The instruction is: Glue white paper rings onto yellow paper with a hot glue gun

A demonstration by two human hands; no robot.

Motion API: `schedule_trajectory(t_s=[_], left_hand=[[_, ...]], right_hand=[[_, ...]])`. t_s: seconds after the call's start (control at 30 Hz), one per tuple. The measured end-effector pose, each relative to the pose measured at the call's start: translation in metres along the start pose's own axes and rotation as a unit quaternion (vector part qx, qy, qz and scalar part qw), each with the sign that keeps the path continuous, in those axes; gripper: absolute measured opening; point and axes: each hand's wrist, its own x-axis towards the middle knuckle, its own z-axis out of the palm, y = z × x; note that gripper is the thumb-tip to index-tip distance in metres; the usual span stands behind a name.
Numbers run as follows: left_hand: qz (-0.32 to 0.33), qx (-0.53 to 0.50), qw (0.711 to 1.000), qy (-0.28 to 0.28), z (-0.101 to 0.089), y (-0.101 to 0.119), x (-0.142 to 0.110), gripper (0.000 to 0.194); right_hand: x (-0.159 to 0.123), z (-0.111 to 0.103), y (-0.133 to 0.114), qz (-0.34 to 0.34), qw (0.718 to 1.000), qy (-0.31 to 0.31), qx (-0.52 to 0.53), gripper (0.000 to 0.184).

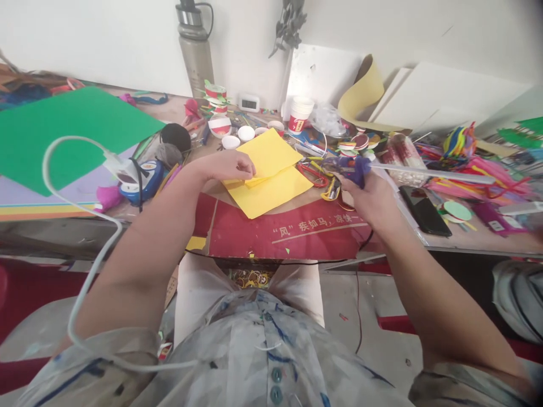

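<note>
My left hand (pixel 229 165) has its fingers curled in a pinch at the left edge of yellow paper (pixel 274 195). The paper looks folded or layered, with its upper flap (pixel 271 151) slightly lifted along the near edge. In my right hand (pixel 374 195) is a blue glue gun (pixel 352 168), its nozzle pointing left toward the paper. A long translucent glue stick (pixel 436 172) sticks out of its back to the right. Beneath the paper lies a red printed cardboard sheet (pixel 292 237). Red-handled scissors (pixel 314 176) appear just right of the paper, partly hidden.
Green sheet (pixel 80 130) and a blue-and-white device (pixel 146 181) lie left. Paper cups (pixel 300 116), small white discs and a bottle (pixel 195 56) stand behind. At right are a black phone (pixel 424 210) and colourful pipe cleaners (pixel 487 175). A white cable (pixel 102 249) crosses my left arm.
</note>
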Motion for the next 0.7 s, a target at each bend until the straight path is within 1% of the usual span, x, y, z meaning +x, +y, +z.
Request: schedule_trajectory(t_s=[0.07,0.13,0.17,0.23,0.3,0.4,0.47,0.53,0.57,0.6,0.63,0.67,0.7], left_hand=[[-0.008,0.010,1.000,0.006,0.001,0.000,0.001,0.040],[-0.033,0.022,0.999,0.031,0.004,-0.001,0.004,0.042],[-0.042,0.030,0.997,0.049,0.006,-0.001,0.006,0.041],[-0.035,0.051,0.995,0.074,0.011,-0.001,0.010,0.042],[0.002,0.073,0.995,0.073,0.017,0.000,0.013,0.050],[0.050,0.094,0.993,0.046,0.022,0.000,0.015,0.059],[0.056,0.102,0.993,0.031,0.023,-0.001,0.015,0.064],[0.044,0.105,0.993,0.019,0.024,-0.002,0.014,0.069],[0.036,0.105,0.994,0.013,0.023,-0.002,0.013,0.072],[0.029,0.105,0.994,0.005,0.023,-0.002,0.013,0.075],[0.022,0.104,0.994,-0.003,0.022,-0.002,0.012,0.077],[0.016,0.103,0.994,-0.010,0.020,-0.002,0.011,0.081],[0.012,0.101,0.995,-0.015,0.019,-0.002,0.010,0.085]], right_hand=[[-0.004,-0.012,0.021,-0.012,0.998,0.032,-0.046,0.050],[-0.006,-0.022,0.042,-0.007,0.992,0.051,-0.114,0.049],[-0.006,-0.024,0.052,0.002,0.987,0.051,-0.150,0.047],[-0.004,-0.023,0.072,0.009,0.976,0.038,-0.212,0.044],[-0.001,-0.018,0.091,0.025,0.967,0.026,-0.252,0.041],[0.007,-0.011,0.114,0.031,0.969,-0.044,-0.242,0.040],[0.011,-0.015,0.120,0.030,0.971,-0.073,-0.225,0.039],[0.014,-0.023,0.112,0.015,0.975,-0.054,-0.213,0.039],[0.015,-0.026,0.101,-0.010,0.978,-0.035,-0.205,0.041],[0.015,-0.027,0.086,-0.058,0.981,-0.013,-0.187,0.045],[0.015,-0.026,0.066,-0.130,0.979,-0.010,-0.156,0.049],[0.015,-0.020,0.043,-0.200,0.972,-0.024,-0.125,0.054],[0.014,-0.011,0.017,-0.244,0.965,-0.038,-0.094,0.058]])
